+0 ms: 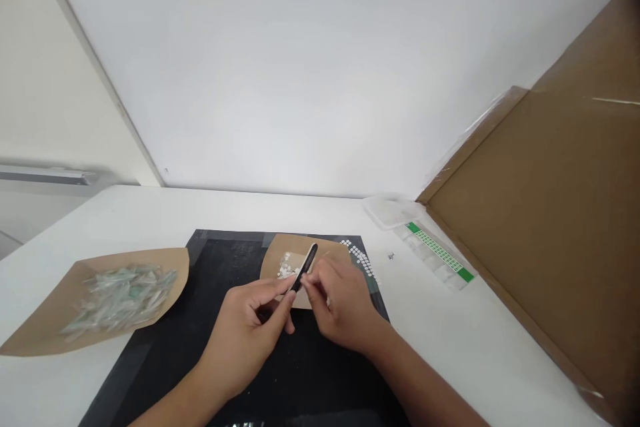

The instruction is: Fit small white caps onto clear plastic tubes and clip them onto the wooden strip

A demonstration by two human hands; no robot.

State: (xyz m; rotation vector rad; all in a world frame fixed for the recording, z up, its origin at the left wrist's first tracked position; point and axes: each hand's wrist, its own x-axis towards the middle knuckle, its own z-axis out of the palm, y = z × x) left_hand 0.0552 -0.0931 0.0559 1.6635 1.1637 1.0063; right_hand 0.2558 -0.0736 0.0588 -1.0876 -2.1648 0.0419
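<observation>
My left hand (pixel 255 320) pinches a slim black strip with rounded ends and a pale edge (pixel 306 265) between thumb and fingers. The strip slants up and to the right. My right hand (pixel 343 300) is closed in a pinch at the strip's right side; whatever its fingertips hold is too small to make out. Beneath both hands, a brown paper tray (pixel 287 245) bears a small clear piece with white bits (pixel 286 268). The tray rests on a black mat (pixel 225 267).
At left, a brown paper tray (pixel 45 320) holds many clear and greenish plastic packets (pixel 125 293). White dots (pixel 361 257) line the mat's right edge. Further right are a tiny dark item (pixel 391 255), a clear compartment box with a green label (pixel 440 253) and a cardboard wall (pixel 540 213).
</observation>
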